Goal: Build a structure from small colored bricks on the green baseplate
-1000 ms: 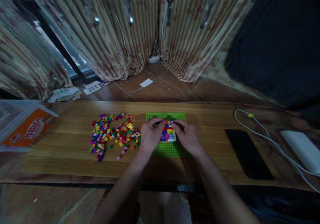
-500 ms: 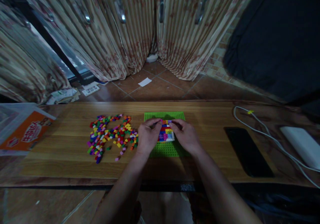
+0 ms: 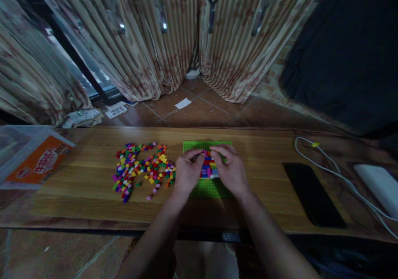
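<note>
On a green studded baseplate [image 3: 211, 190] sits a patch of coloured toy bricks [image 3: 206, 171], in red, blue, pink, yellow and white. My left hand [image 3: 186, 173] curls round its left side, with thumb and forefinger pinched at a small pink brick [image 3: 204, 151] by the far edge. From the right, my right hand [image 3: 232, 171] covers part of the patch, its thumb and fingertips closed on a brick at the same far row. Both hands' fingertips are close together. The bricks under my fingers are partly hidden.
Left of the baseplate lies a spread of loose bricks [image 3: 133, 171]. A clear plastic box [image 3: 18, 134] with an orange label stands at the far left. To the right are a black phone [image 3: 312, 194], a white cable [image 3: 329, 163] and a white power bank [image 3: 377, 188].
My right hand has shifted left over the patch, toward my left hand, covering more of its right side. My left hand stays at the far left edge. The view has moved slightly.
</note>
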Motion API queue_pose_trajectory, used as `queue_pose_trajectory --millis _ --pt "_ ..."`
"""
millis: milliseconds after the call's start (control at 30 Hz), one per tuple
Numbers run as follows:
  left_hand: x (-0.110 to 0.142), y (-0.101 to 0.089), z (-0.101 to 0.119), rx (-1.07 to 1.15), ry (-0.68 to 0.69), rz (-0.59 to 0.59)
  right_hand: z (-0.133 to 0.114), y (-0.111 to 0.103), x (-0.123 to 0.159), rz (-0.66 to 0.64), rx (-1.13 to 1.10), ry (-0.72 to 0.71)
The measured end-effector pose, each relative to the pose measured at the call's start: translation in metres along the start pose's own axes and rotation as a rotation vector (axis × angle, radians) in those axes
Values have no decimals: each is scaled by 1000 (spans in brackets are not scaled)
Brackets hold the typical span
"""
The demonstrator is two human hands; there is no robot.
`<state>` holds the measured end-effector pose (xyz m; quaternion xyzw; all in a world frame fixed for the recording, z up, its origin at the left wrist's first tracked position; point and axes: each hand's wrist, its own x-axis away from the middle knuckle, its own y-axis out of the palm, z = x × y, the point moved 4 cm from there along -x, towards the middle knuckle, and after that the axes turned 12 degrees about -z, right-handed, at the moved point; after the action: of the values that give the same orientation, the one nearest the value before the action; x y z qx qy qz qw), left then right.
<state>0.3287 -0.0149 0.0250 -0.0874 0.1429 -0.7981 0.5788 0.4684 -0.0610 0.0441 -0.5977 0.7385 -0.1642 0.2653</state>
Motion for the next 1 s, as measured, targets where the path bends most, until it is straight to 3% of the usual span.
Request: queue_pose_trajectory --millis 167,467,700,1000 --pt "0 -2 -1 -9 26 0 5 11 -2 -43 -60 30" --pt "1 -3 4 -26 7 -4 19 22 -12 50 -247 147" --pt "3 -2 8 -39 34 -10 24 23 -14 47 -303 226" --pt "4 0 7 -53 33 19 18 24 -16 73 -349 225"
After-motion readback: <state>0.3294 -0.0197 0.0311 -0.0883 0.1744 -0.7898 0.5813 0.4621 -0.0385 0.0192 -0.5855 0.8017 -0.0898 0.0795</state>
